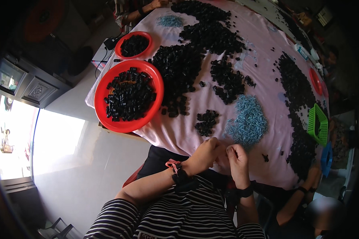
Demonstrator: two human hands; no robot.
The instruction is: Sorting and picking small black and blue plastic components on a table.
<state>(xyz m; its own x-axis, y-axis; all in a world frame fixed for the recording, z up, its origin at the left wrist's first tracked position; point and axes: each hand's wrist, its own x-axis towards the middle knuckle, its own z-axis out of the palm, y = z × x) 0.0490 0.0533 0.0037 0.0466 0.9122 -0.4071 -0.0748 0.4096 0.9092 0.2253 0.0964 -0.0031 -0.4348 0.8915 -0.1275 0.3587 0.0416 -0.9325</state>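
Note:
Close together at the near edge of the pink cloth, my two hands meet in front of my body. My left hand [205,155] is curled closed, its back turned up, hiding whatever is in it. Thumb and fingertips pressed together, my right hand [238,162] pinches something too small to make out. Just beyond them lies a heap of small, thin, pale blue pieces [249,123]. A little cluster of small black plastic pieces [206,122] sits beyond my left hand.
A large red basin [101,107] and a smaller red bowl [148,44] hold black pieces at the left. More black piles [177,67] cover the cloth [267,79]. At right are a green basket [323,126] and another person's arm [295,201]; another hand [157,4] is far off.

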